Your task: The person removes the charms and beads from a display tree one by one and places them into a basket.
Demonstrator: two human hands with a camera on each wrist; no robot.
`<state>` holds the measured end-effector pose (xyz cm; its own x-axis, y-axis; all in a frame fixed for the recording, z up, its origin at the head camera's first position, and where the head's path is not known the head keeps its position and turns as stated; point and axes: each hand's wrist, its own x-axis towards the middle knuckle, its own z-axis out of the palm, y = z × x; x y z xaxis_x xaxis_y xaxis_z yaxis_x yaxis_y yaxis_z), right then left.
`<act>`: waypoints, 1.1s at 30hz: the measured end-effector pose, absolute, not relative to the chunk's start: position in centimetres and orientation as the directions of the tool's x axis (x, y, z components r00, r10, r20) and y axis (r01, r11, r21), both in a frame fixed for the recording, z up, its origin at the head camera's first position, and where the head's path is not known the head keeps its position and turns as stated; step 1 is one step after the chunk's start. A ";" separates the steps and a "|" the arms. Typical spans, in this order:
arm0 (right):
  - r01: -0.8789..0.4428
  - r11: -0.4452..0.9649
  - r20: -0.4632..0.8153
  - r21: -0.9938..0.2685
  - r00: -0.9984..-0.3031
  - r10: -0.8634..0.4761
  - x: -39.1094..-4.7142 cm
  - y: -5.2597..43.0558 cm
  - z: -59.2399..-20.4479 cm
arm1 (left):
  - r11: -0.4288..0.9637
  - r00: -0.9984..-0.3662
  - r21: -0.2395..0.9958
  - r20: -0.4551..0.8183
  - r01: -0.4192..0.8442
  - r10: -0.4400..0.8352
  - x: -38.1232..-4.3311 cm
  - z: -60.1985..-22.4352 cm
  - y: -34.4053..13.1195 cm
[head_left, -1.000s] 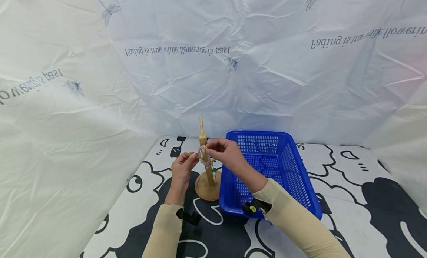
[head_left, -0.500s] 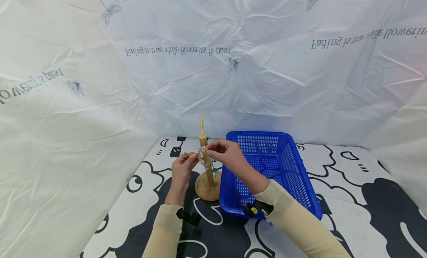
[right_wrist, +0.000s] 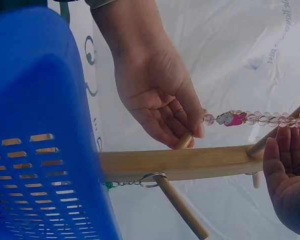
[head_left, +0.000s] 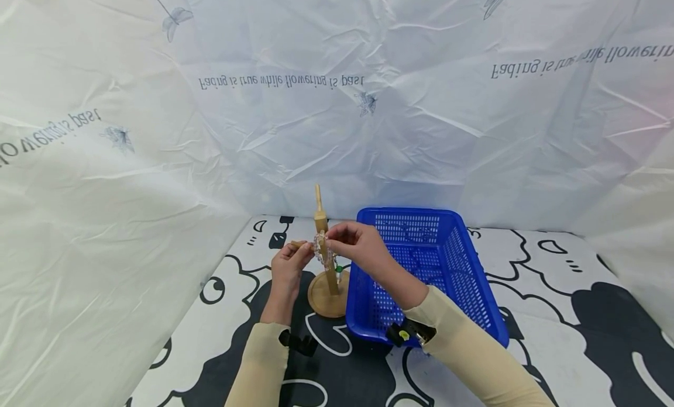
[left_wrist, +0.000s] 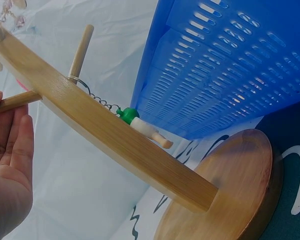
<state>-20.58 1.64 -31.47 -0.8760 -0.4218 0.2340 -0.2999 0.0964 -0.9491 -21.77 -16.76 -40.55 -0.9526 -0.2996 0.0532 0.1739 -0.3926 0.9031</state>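
A wooden peg stand (head_left: 329, 278) rises from a round base (head_left: 322, 302). On its left side my left hand (head_left: 286, 269) pinches a short peg (left_wrist: 21, 101) between thumb and fingers. My right hand (head_left: 364, 246) pinches one end of a bracelet of clear pink beads (right_wrist: 270, 119) with a pink and white cartoon charm (right_wrist: 231, 118). In the right wrist view, the bracelet stretches from beside the left thumb to the right fingers. A keychain with a green and white figure (left_wrist: 135, 122) hangs by its ring from another peg (left_wrist: 82, 52).
A blue perforated basket (head_left: 354, 304) stands right of the stand, close to its base, under the right forearm. A black and white cartoon cloth (head_left: 526, 302) covers the table. White printed sheeting (head_left: 295, 138) encloses the back and sides.
The right hand and forearm have shifted very slightly down and right, and the bracelet has dipped a little with them. The left hand stays in place on the peg.
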 end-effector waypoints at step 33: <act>-0.344 0.123 0.257 -0.931 -0.855 -0.450 -19.1 2.2 -30.4 | -0.372 -0.950 0.908 0.076 0.192 -0.304 -21.7 -40.7 -16.7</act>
